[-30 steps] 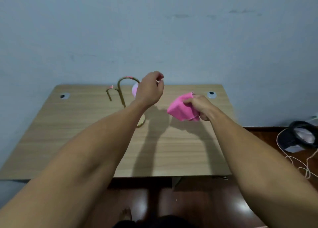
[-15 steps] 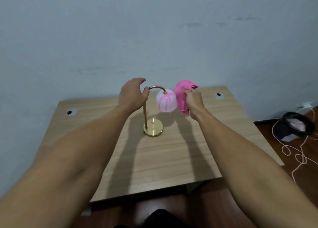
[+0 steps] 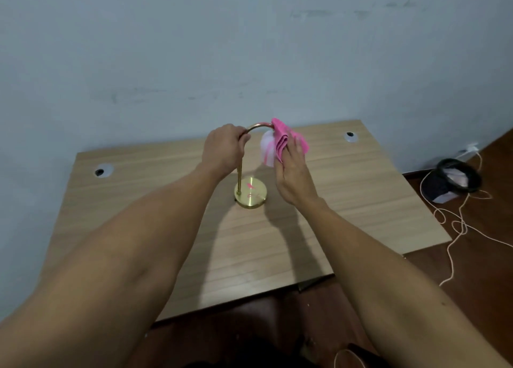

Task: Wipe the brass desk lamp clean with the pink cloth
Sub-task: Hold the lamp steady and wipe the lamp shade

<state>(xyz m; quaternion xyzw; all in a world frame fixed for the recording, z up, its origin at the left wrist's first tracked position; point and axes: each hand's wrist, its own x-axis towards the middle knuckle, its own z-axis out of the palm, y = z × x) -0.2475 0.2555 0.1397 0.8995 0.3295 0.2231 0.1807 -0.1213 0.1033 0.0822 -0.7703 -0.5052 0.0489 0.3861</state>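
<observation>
The brass desk lamp (image 3: 251,193) stands near the middle of the wooden desk (image 3: 361,201), with a round gold base marked with pink smears, a thin stem and a curved neck. My left hand (image 3: 223,149) is wrapped around the top of the stem where the neck bends. Its white shade (image 3: 267,148), streaked pink, hangs from the neck's right end. My right hand (image 3: 291,173) presses the folded pink cloth (image 3: 286,138) against the right side of the shade, covering part of it.
The desk stands against a pale blue wall and has two cable holes (image 3: 100,171) (image 3: 350,135) near the back corners. On the dark wooden floor to the right lie a black round object (image 3: 455,179) and loose white cords (image 3: 455,226).
My left hand has closed on the lamp's stem. My right hand has brought the pink cloth from beside the shade onto the shade and neck. The view has shifted closer.
</observation>
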